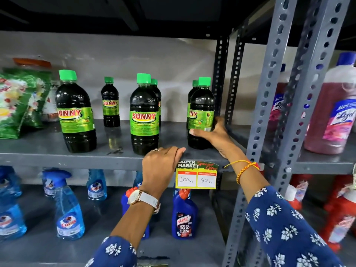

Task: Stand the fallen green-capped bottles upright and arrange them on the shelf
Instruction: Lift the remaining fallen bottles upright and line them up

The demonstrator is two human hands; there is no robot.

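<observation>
Several dark green-capped bottles with green "SUNNY" labels stand upright on the grey shelf (48, 149). A large one (76, 112) is at the left, a small one (110, 103) behind it, a large one (144, 114) in the middle with another partly hidden behind. At the right, my right hand (213, 134) wraps around the lower part of an upright bottle (201, 105), with a further bottle behind it. My left hand (161, 164) rests on the shelf's front edge, fingers curled over the lip, holding no bottle.
Green packets (17, 101) lie at the shelf's left end. A yellow price tag (196, 178) hangs from the edge. Blue spray bottles (69, 211) and a Harpic bottle (184, 214) fill the shelf below. A perforated grey upright (269, 105) separates pink cleaner bottles (333, 108) at right.
</observation>
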